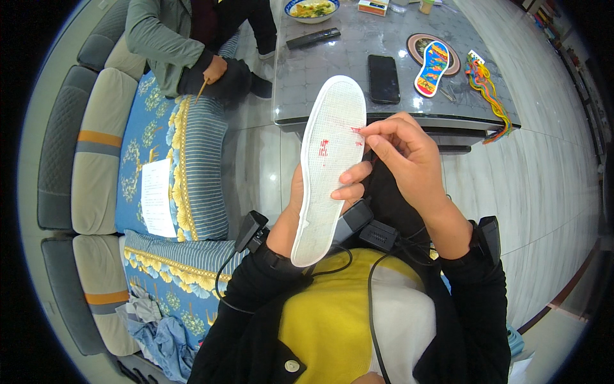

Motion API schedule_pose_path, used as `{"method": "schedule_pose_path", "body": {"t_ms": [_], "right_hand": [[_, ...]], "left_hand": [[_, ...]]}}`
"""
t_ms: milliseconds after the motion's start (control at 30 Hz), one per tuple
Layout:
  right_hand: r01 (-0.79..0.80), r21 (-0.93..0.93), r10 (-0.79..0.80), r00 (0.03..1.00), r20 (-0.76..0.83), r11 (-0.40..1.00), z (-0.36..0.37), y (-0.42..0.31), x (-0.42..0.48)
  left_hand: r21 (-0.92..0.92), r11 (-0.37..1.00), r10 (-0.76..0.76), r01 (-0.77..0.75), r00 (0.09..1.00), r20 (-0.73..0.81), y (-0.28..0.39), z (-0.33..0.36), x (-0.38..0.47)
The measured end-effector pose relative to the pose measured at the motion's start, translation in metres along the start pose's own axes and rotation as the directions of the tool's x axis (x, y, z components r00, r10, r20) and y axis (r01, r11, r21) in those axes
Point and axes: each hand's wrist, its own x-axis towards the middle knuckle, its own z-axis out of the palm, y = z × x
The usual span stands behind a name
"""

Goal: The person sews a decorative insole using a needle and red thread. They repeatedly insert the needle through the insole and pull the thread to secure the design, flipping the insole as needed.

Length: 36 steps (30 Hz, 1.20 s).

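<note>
My left hand [351, 181] grips a white embroidery insole [322, 192] from behind, with fingertips folded over its right edge onto the front. The insole is held upright, toe end away from me. Its mesh face carries small groups of red stitches [324, 147], some in the middle and others by the right edge. Thumb and forefinger of my right hand [407, 153] are pinched together at that edge, beside the upper red stitches. Whatever lies between those fingertips is too small or hidden to make out.
On the grey table ahead lie a black phone [383, 79], a colourful patterned insole [432, 68] on a round mat [454, 67], and bright thread skeins [489, 96]. A bowl of food [312, 10] stands farther back. A seated person's hand [215, 69] holds a thin stick by the sofa [91, 144].
</note>
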Motion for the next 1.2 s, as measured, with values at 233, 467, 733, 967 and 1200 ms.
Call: {"method": "schedule_pose_path", "body": {"t_ms": [233,467,733,967,1200], "right_hand": [[0.007,0.007,-0.007,1.000,-0.007,1.000,0.000,-0.003,-0.001],[0.042,-0.187,-0.034,0.998,0.045,0.981,-0.009,-0.014,-0.001],[-0.174,0.200,0.178,0.984,-0.004,0.964,-0.007,0.000,0.001],[-0.072,-0.050,0.059,0.972,-0.230,0.996,-0.019,-0.002,0.001],[0.342,-0.596,-0.391,0.919,0.050,0.727,-0.011,-0.021,0.007]], "left_hand": [[0.010,0.999,-0.035,0.035,0.999,0.033,0.000,-0.005,0.000],[0.505,0.855,0.178,-0.119,0.982,-0.070,0.000,0.013,0.000],[0.935,0.333,0.409,-0.120,0.912,-0.029,-0.016,0.032,0.008],[0.966,0.206,0.459,-0.158,0.887,0.047,-0.019,0.029,0.012],[0.985,-0.073,0.444,-0.156,0.879,0.172,-0.017,0.013,0.017]]}}
